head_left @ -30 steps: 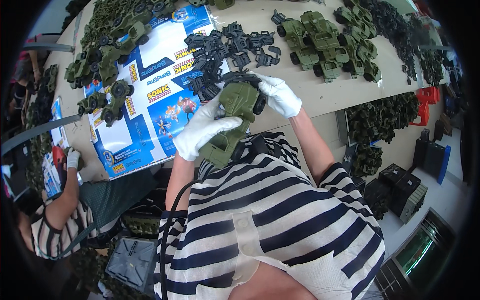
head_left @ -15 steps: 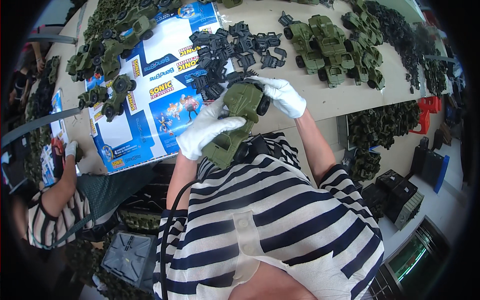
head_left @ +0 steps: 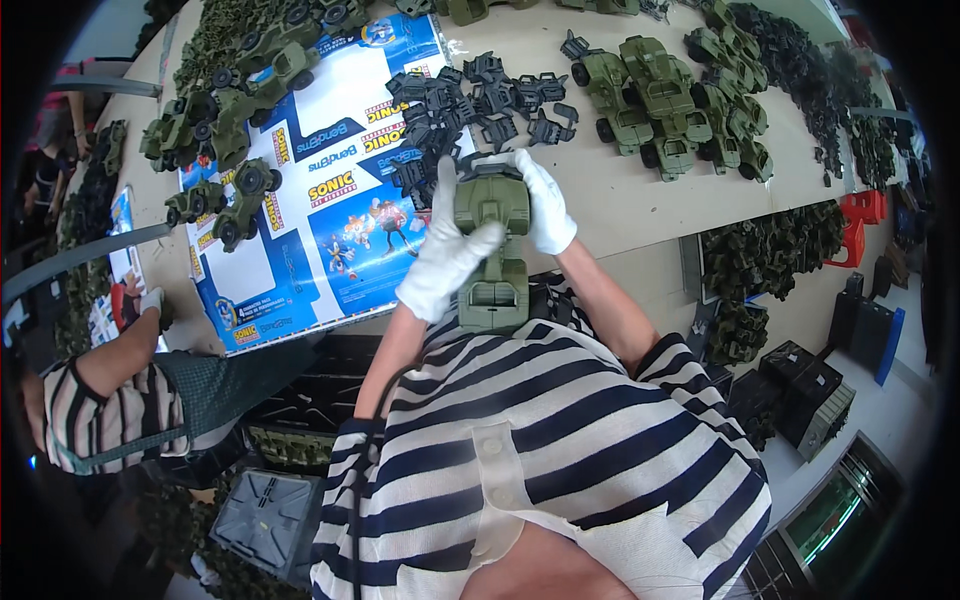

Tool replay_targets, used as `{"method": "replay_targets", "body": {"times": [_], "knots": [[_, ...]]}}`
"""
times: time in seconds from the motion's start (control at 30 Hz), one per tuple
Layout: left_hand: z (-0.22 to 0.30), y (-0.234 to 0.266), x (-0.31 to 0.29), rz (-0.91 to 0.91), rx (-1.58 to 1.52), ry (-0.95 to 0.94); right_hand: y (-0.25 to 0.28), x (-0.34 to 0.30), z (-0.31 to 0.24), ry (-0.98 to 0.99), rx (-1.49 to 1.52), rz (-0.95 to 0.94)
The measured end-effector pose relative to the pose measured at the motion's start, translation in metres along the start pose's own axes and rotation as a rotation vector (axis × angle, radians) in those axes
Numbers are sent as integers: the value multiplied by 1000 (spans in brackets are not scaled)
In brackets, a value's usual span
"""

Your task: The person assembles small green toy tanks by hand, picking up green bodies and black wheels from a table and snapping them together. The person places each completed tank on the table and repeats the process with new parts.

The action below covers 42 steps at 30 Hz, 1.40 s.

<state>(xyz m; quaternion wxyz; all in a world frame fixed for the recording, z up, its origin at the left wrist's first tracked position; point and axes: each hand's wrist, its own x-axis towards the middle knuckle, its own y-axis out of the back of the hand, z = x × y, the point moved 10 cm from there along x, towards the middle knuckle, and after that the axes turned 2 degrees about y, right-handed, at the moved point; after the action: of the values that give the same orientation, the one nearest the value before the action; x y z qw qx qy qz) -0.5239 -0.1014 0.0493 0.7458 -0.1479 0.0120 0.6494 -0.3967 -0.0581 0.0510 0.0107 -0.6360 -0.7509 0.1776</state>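
A green toy military truck (head_left: 494,292) is held close to my body, its front pointing away from me. My left hand (head_left: 446,262), in a white glove, wraps the truck's left side with the thumb over the top. My right hand (head_left: 546,208), also gloved in white, closes on the front right side. A black plastic part (head_left: 492,165) sits at the truck's front end between my fingertips; whether it is fastened there I cannot tell. Just beyond lie loose black plastic parts (head_left: 495,95) in a pile.
Printed blue-and-white cardboard (head_left: 350,275) covers the table's left part, with green toy trucks (head_left: 240,205) on it. More green trucks (head_left: 665,105) stand at the right, near a dark heap of parts (head_left: 800,85). A co-worker's arm (head_left: 125,355) is at far left.
The truck has turned from a tilt to nearly straight, its front pointing away from me. My right hand has come down along its right side, and my left hand has moved slightly right.
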Motion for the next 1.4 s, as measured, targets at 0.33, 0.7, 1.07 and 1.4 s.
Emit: {"method": "replay_targets", "body": {"times": [0.33,0.7,1.07,1.4], "knots": [[30,4,13,-25,-8,-193,-33,-38,-74,548,-679,-67],[-2,-5,38,78,212,-226,38,-31,-19,260,-539,263],[-2,235,4,775,587,-221,210,-43,-24,401,-1151,693],[47,431,43,680,1554,198,154,-39,-9,-36,-1769,547]]}}
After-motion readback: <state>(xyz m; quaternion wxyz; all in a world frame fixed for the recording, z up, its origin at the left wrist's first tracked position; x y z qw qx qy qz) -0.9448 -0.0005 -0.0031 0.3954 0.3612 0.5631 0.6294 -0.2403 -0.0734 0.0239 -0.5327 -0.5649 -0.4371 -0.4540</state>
